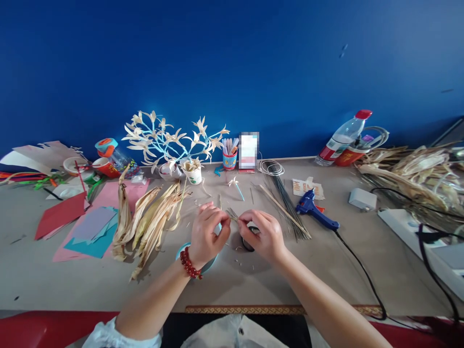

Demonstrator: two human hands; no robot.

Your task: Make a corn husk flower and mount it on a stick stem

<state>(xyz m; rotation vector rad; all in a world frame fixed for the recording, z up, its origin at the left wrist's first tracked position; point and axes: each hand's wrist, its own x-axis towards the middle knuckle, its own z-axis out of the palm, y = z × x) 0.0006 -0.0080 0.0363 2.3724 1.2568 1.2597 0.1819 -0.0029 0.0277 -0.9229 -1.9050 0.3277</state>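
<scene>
My left hand, wearing a red bead bracelet, is closed in a pinch; what it holds is too small to make out. My right hand is closed around what look like small scissors, their thin grey blades pointing toward the left fingertips. A dark loop shows below the right fingers. Beneath the left wrist a light-blue round object is partly hidden. Tiny clippings lie between the forearms. Beyond the hands lies a single pale flower on a blue stem.
Dried corn husks and coloured paper lie left. Husk flowers stand in cups at the back. Wires, a blue glue gun with its cord, a bottle and a power strip are on the right.
</scene>
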